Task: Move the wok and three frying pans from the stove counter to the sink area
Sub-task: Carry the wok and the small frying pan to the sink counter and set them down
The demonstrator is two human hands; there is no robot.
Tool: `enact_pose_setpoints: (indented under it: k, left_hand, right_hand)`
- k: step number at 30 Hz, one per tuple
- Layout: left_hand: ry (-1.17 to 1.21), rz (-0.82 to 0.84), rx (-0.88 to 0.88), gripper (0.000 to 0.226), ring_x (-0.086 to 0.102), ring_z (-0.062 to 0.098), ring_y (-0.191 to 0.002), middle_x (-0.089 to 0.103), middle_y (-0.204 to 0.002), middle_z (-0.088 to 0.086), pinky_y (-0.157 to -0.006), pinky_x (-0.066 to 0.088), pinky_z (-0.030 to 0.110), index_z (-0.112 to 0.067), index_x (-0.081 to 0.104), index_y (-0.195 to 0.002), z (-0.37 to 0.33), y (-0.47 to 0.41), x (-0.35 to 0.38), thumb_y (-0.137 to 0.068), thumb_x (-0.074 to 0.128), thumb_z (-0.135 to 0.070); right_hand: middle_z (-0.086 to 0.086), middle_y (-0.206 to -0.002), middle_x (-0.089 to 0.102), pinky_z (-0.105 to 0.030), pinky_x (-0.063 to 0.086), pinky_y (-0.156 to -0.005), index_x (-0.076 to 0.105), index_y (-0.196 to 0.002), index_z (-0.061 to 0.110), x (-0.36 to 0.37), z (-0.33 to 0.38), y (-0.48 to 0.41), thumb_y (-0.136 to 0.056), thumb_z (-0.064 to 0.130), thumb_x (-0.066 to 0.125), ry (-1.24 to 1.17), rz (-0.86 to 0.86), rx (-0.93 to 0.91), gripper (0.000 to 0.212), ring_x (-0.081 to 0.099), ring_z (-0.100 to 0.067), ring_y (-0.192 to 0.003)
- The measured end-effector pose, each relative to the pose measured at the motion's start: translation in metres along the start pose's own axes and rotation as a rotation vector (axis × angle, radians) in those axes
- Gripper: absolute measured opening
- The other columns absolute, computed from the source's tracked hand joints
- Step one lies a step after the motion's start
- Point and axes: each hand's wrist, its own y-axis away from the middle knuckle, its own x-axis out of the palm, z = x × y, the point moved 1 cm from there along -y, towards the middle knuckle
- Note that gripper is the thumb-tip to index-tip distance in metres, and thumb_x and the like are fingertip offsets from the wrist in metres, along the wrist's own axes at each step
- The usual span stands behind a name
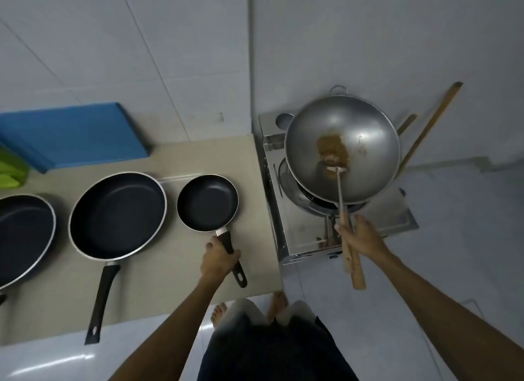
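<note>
Seemingly at the outset of the carrying, the head view shows both hands engaged at once; the left hand (219,260) is closed around the black handle of the small dark non-stick frying pan (207,202), which rests flat on the beige counter (175,278), while the right hand (361,236) is clenched on the wooden handle of the round grey metal wok (342,149) together with the long-handled wooden spatula (341,207), whose blade lies in brown residue in the bowl. The wok is seen tilted above the steel single-burner stove (297,233) (whether it touches the burner ring cannot be told). Two more pans are left on the counter: the large dark frying pan with a long black handle (117,214) just beside the small one, and another dark frying pan (24,236) cut off at the left edge. No sink is visible.

A slip is judged the main risk; with handle and spatula squeezed in one grip, the spatula could slide loose, or the tilted wok could roll in the hand and spill its residue; the small pan, lifted one-handed, might knock its larger neighbour.
</note>
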Motion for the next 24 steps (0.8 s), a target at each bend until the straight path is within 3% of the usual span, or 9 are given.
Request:
enact_pose_setpoints:
  k: [3, 5, 9, 12, 16, 19, 22, 24]
  left_hand:
    - [0.094, 0.043, -0.064, 0.071, 0.06, 0.042, -0.114, 0.055, -0.128, 0.019, -0.09, 0.049, 0.048, -0.004, 0.04, -0.136, 0.001, -0.001, 0.02, -0.084, 0.077, -0.036]
    - [0.242, 0.078, -0.103, 0.059, 0.063, 0.037, -0.098, 0.061, -0.122, 0.022, -0.081, 0.051, 0.042, -0.002, 0.043, -0.131, 0.004, -0.003, 0.034, -0.088, 0.074, -0.027]
    - [0.613, 0.115, -0.191, 0.027, 0.065, 0.026, -0.057, 0.07, -0.101, 0.028, -0.053, 0.053, 0.032, 0.006, 0.052, -0.118, 0.008, -0.008, 0.05, -0.098, 0.059, -0.011]
    - [0.699, 0.074, -0.159, 0.021, 0.066, 0.027, -0.052, 0.065, -0.085, 0.022, -0.046, 0.053, 0.03, 0.003, 0.055, -0.109, 0.009, -0.008, 0.052, -0.101, 0.056, -0.016]
    - [0.892, -0.029, -0.131, 0.033, 0.059, 0.025, -0.043, 0.059, -0.063, 0.012, -0.046, 0.056, 0.036, -0.005, 0.057, -0.099, 0.003, -0.007, 0.039, -0.105, 0.05, -0.036]
    - [1.087, 0.015, -0.153, 0.026, 0.052, 0.019, -0.036, 0.055, -0.052, 0.006, -0.038, 0.049, 0.03, -0.009, 0.056, -0.099, -0.005, -0.01, 0.025, -0.106, 0.046, -0.032]
    - [1.265, 0.11, -0.227, 0.015, 0.045, 0.012, -0.037, 0.051, -0.061, 0.003, -0.034, 0.038, 0.021, -0.013, 0.053, -0.093, -0.012, -0.013, 0.011, -0.103, 0.047, -0.022]
    - [1.272, 0.128, -0.216, 0.015, 0.04, 0.011, -0.037, 0.046, -0.065, 0.003, -0.033, 0.035, 0.02, -0.014, 0.05, -0.088, -0.014, -0.013, 0.006, -0.102, 0.046, -0.018]
  right_hand:
    - [-0.01, -0.108, 0.068, -0.035, 0.051, -0.074, 0.052, -0.125, 0.012, 0.009, -0.008, -0.004, -0.091, 0.053, 0.069, -0.103, -0.001, 0.01, 0.056, 0.068, -0.033, -0.1]
    - [-0.001, -0.096, 0.069, -0.031, 0.049, -0.066, 0.054, -0.122, 0.016, 0.017, -0.012, -0.005, -0.09, 0.049, 0.072, -0.193, 0.017, 0.035, 0.049, 0.069, -0.025, -0.091]
    - [-0.007, -0.086, 0.072, -0.043, 0.063, -0.068, 0.055, -0.121, 0.017, 0.028, -0.021, -0.01, -0.09, 0.039, 0.076, -0.375, 0.019, 0.088, 0.043, 0.071, -0.022, -0.066]
    - [-0.01, -0.086, 0.07, -0.047, 0.059, -0.074, 0.056, -0.113, 0.015, 0.03, -0.024, -0.012, -0.09, 0.038, 0.076, -0.397, 0.023, 0.105, 0.038, 0.068, -0.026, -0.072]
    - [-0.009, -0.084, 0.069, -0.036, 0.051, -0.069, 0.06, -0.099, 0.015, 0.027, -0.022, -0.014, -0.089, 0.041, 0.075, -0.398, 0.029, 0.116, 0.032, 0.069, -0.028, -0.081]
    - [-0.009, -0.085, 0.068, -0.036, 0.049, -0.071, 0.061, -0.097, 0.013, 0.026, -0.017, -0.011, -0.09, 0.039, 0.074, -0.452, 0.041, 0.124, 0.029, 0.066, -0.026, -0.079]
    - [-0.005, -0.082, 0.07, -0.034, 0.049, -0.07, 0.066, -0.096, 0.012, 0.026, -0.01, -0.006, -0.091, 0.032, 0.073, -0.507, 0.07, 0.125, 0.022, 0.067, -0.021, -0.078]
    - [0.005, -0.065, 0.071, -0.025, 0.05, -0.06, 0.07, -0.096, 0.009, 0.026, -0.007, -0.003, -0.091, 0.027, 0.073, -0.574, 0.103, 0.139, 0.019, 0.067, -0.012, -0.063]
